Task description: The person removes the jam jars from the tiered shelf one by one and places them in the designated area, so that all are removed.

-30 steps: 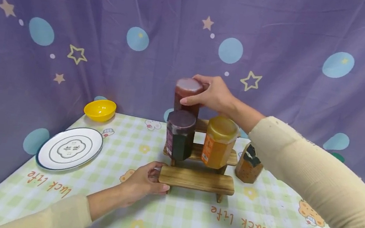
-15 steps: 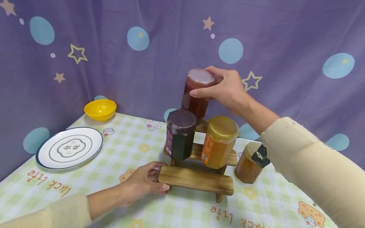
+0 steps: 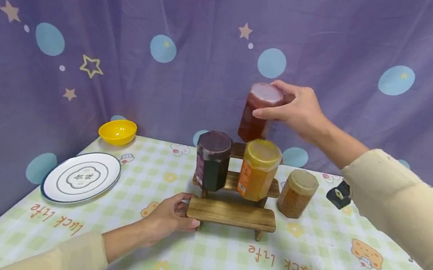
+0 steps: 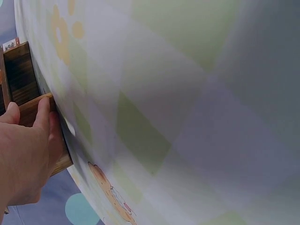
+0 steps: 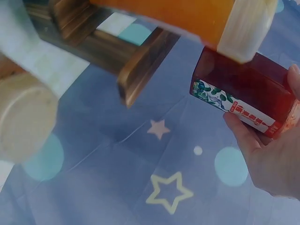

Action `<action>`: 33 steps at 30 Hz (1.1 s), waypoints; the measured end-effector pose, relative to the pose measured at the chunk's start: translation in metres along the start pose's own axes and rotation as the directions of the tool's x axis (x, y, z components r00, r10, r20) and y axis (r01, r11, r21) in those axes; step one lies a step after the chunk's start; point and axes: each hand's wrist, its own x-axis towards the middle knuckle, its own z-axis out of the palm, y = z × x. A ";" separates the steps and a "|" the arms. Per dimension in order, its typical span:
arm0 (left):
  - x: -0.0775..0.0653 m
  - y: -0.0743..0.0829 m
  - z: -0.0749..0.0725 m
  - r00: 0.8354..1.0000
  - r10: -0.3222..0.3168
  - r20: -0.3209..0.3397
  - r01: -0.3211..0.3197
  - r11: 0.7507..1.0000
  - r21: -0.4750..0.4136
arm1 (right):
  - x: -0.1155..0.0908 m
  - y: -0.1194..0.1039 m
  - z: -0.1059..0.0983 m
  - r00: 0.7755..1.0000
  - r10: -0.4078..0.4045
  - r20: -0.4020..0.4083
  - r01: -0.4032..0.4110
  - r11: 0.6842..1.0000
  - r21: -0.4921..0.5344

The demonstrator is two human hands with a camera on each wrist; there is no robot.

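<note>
My right hand point(image 3: 304, 114) holds a jar of dark red jam point(image 3: 251, 123) near its lid, slightly tilted, raised behind the yellow-lidded jar. A printed label point(image 5: 239, 107) shows on its side in the right wrist view. Down at the front, my left hand point(image 3: 166, 219) grips the left end of the lowest step of a wooden tiered rack point(image 3: 232, 214). The middle step bears two jars side by side: a dark purple one point(image 3: 213, 169) on the left and an orange one point(image 3: 258, 177) on the right. Behind them, the top step is partly hidden.
Right of the rack stands a jar of speckled brown contents point(image 3: 296, 198) with a pale lid. A yellow bowl point(image 3: 117, 133) and a white plate with a dark rim point(image 3: 56, 182) sit on the left of the checked tablecloth point(image 3: 146, 167). A purple curtain point(image 3: 189, 95) hangs behind.
My right hand has lifted the red jam jar from behind the purple jar and carried it right, behind the orange jar. The left hand has stayed on the rack.
</note>
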 end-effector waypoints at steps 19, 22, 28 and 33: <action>-0.004 -0.001 -0.002 1.000 -0.012 0.000 0.012 1.000 -0.012 | -0.029 0.017 -0.051 0.994 0.022 -0.109 -0.030 0.997 -0.066; -0.005 -0.001 -0.002 1.000 -0.013 -0.008 0.013 1.000 -0.012 | -0.033 0.022 -0.059 0.992 0.039 -0.124 -0.050 0.995 -0.088; -0.003 0.000 -0.002 1.000 -0.006 -0.007 0.006 1.000 0.000 | -0.036 0.036 -0.075 0.984 0.075 -0.162 -0.099 0.985 -0.141; 0.000 0.000 -0.001 1.000 -0.002 -0.002 0.002 1.000 0.015 | -0.040 0.048 -0.090 0.975 0.131 -0.179 -0.160 0.974 -0.159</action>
